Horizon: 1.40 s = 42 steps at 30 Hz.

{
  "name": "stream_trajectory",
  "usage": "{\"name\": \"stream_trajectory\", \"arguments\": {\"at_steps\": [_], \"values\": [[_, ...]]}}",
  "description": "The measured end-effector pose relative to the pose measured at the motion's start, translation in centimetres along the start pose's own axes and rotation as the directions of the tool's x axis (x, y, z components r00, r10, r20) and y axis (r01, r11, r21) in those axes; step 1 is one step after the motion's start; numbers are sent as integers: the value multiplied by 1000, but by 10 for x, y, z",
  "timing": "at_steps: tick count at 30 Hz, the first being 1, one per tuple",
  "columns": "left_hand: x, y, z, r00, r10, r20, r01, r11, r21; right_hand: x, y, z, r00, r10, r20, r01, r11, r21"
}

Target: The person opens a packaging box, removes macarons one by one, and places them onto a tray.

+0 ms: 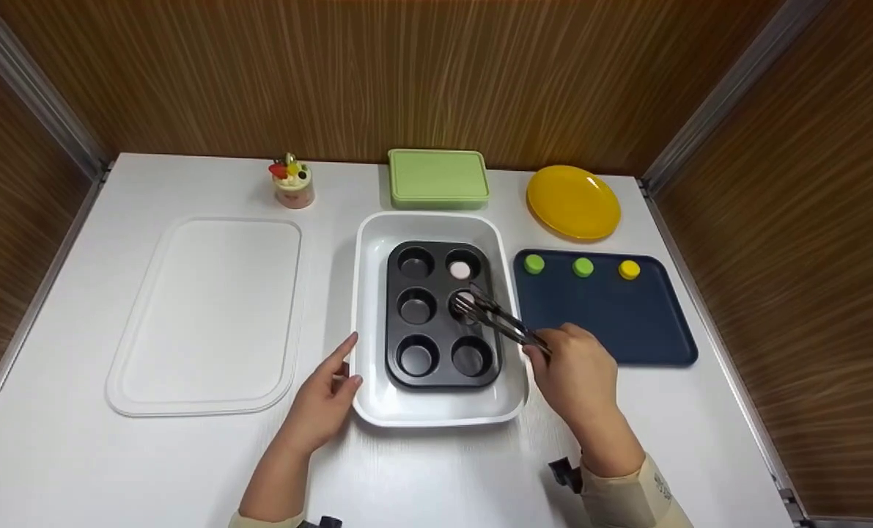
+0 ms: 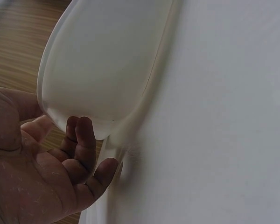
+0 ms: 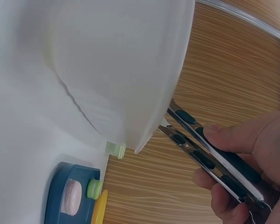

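Observation:
My right hand grips metal tongs with dark inlays on their arms. The tongs' tips reach into the middle right cup of a black muffin tin, at a pale pink macaron; whether they pinch it is unclear. Another pale pink macaron lies in the back right cup. The tin sits inside a deep white bin. My left hand touches the bin's left side, fingers loosely bent against the outer wall. The bin's wall hides the tongs' tips in the right wrist view.
Right of the bin lies a dark blue tray with two green macarons and a yellow macaron. Behind stand a yellow plate, a green lidded box and a dessert cup. A white lid lies left.

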<state>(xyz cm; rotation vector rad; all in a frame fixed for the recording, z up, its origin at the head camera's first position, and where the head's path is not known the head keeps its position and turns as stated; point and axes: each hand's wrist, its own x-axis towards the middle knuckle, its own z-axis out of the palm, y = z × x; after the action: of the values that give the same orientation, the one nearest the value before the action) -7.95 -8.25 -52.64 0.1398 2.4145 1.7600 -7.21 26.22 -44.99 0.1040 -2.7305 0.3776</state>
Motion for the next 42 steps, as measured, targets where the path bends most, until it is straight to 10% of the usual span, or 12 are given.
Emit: {"name": "stream_trajectory", "arguments": {"at_steps": [42], "values": [[-1, 4, -1, 1000, -29, 7, 30, 1000, -7, -16, -5, -48, 987, -13, -163, 15, 1000, 10]]}}
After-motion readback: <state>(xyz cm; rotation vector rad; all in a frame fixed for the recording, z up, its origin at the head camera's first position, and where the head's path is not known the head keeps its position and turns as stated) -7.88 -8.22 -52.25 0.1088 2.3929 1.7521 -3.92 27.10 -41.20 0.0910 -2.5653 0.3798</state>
